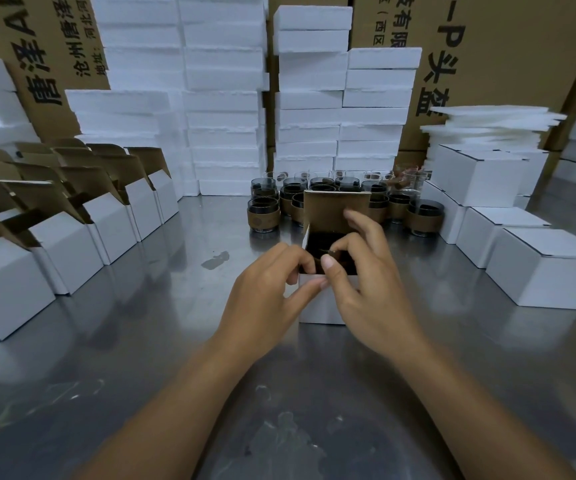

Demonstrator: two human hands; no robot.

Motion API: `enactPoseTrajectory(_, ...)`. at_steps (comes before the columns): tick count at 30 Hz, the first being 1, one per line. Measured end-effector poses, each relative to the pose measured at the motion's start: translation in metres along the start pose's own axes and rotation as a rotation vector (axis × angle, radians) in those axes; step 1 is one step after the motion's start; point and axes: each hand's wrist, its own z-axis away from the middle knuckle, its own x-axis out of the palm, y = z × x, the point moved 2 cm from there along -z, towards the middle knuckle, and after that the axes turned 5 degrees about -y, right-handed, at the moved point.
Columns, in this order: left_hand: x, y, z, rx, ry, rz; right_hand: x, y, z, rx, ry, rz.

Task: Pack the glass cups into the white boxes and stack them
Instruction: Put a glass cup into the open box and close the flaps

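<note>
Both forearms come up from the bottom edge over the steel desk (141,341) and meet at one white box (317,308) standing at its middle. On my feed the left hand (265,289) has its grip on the near-left corner of that box: fingers curled over the rim into the opening, thumb stretched along the front wall, pinching the card between them. The right hand (366,289) grips the same near rim from the other side, thumb on the edge and forefinger hooked down inside, while an upper finger touches the brown lid flap (328,209), which stands upright at the back. Inside, the box is dark; I cannot tell whether a cup sits in it.

Just behind the flap, the glass cups (264,216) stand crowded together on the desk, each with a brown sleeve round it. To the left runs a row of open boxes (71,244) with flaps raised; to the right, closed boxes (549,271) are stacked in steps. White foam blocks (224,98) rise in columns at the back, a heap of foam sheets (494,123) tops the right-hand boxes, and printed cartons (508,46) stand behind it all.
</note>
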Motion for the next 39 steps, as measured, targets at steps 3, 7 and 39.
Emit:
enactPoseTrajectory(3, -0.001, 0.001, 0.0, 0.017, 0.014, 0.0, 0.001, 0.004, 0.0, -0.012, -0.04, 0.05)
enactPoseTrajectory(7, -0.001, 0.002, 0.0, 0.034, 0.015, -0.023, 0.002, 0.006, -0.001, -0.057, -0.051, 0.152)
enactPoseTrajectory(39, 0.007, -0.01, -0.006, -0.614, -0.13, 0.74, 0.001, 0.025, -0.011, 0.438, 0.101, -0.705)
